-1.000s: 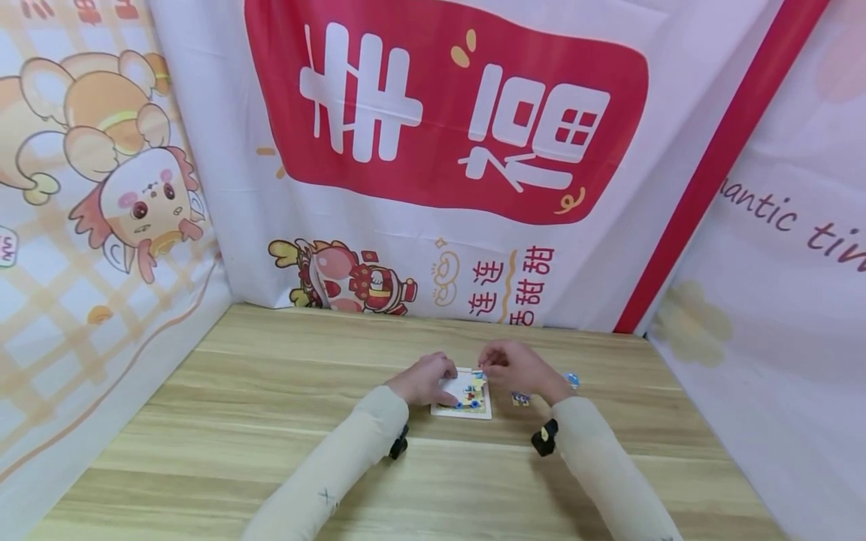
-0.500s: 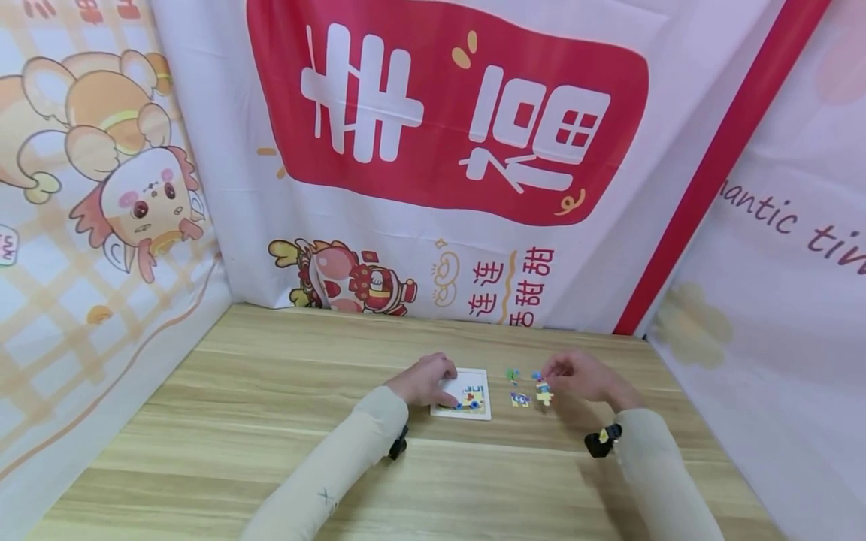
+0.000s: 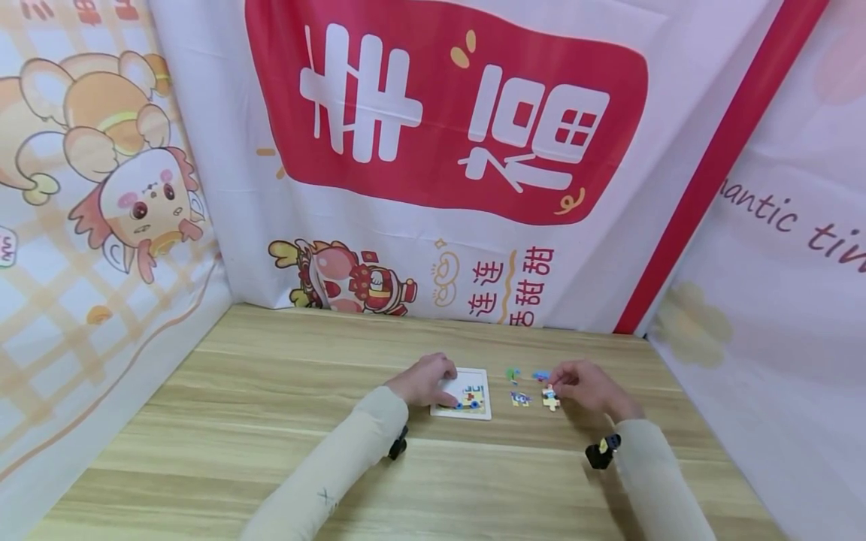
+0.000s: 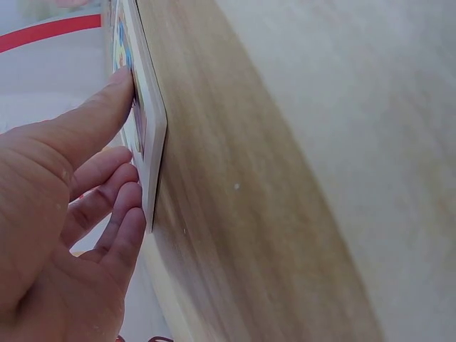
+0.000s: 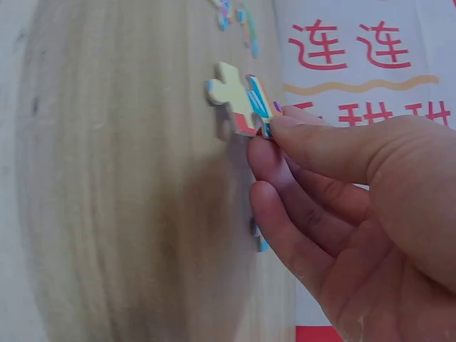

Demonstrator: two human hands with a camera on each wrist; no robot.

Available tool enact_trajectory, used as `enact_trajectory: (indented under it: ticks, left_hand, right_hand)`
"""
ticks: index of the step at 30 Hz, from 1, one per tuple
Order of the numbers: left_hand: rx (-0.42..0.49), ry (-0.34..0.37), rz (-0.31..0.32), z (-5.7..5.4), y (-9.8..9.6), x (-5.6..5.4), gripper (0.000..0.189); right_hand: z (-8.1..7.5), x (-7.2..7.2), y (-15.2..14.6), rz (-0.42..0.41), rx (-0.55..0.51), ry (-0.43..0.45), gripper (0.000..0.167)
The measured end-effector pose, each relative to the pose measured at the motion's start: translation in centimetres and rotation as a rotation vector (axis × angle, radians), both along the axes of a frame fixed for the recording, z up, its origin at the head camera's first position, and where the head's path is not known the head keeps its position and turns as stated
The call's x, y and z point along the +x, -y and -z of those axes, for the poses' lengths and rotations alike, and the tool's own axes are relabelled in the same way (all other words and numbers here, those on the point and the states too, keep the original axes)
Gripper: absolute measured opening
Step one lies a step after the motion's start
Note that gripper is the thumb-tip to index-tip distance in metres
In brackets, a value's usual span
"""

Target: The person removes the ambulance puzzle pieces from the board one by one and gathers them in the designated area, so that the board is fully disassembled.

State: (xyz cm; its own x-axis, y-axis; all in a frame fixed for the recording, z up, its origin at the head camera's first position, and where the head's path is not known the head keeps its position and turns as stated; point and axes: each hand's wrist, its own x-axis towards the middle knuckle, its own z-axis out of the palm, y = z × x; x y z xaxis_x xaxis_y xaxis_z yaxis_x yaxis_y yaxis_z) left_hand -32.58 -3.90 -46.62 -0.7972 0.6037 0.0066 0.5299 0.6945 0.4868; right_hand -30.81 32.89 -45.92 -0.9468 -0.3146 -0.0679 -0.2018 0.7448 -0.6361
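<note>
A small white-framed jigsaw board (image 3: 463, 379) lies on the table, its lower part filled with a colourful picture. My left hand (image 3: 426, 381) holds it at the left side. In the left wrist view the thumb (image 4: 107, 107) presses on the board's face, and the curled fingers touch its edge. Right of the board, my right hand (image 3: 587, 385) pinches a jigsaw piece (image 5: 231, 96) between thumb and forefinger. That piece is pale yellow with red and blue parts; the fingertips cover one end. It looks slightly tilted at the table surface.
Loose jigsaw pieces lie between board and right hand: a green one (image 3: 513, 374), a purple-patterned one (image 3: 519, 399) and a blue one (image 3: 540, 375). The wooden table (image 3: 304, 361) meets a printed cloth (image 3: 433, 263) at its back edge.
My right hand has moved from the board's upper right corner to the loose pieces on the right, bringing a yellow piece away from the board. The left hand stays in place.
</note>
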Motion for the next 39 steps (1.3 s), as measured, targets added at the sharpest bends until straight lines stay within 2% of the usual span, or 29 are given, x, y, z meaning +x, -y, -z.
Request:
enact_trajectory:
  ticks: [11,18,22,26,33,36,39]
  left_hand:
    - [-0.010,-0.005,-0.006,-0.2,-0.1,0.1,0.049]
    - [0.007,0.022,-0.020,-0.3,0.1,0.3,0.048]
    - [0.006,0.026,-0.023,-0.3,0.1,0.3,0.048]
    - [-0.002,0.032,-0.027,-0.3,0.1,0.3,0.048]
    - [-0.006,0.019,-0.018,-0.2,0.0,0.0,0.048]
    - [-0.005,0.010,-0.010,-0.2,-0.1,-0.1,0.047]
    - [-0.002,0.013,-0.010,-0.2,-0.1,-0.1,0.047]
  right_hand:
    - [0.5,-0.2,0.6,0.049,0.068,-0.009,0.009]
    - [-0.3,-0.7,2.0,0.069,0.146,0.001,0.004]
    - [-1.4,-0.9,4.2,0.006,0.169,0.000,0.005]
    - [-2.0,-1.0,7.1,-0.093,0.182,-0.020,0.009]
    - [-2.1,-1.2,11.9,-0.274,0.182,-0.091,0.022]
    - [-1.7,-1.3,13.0,-0.305,0.196,-0.117,0.024]
    - [-1.3,-1.5,13.5,-0.301,0.214,-0.124,0.022]
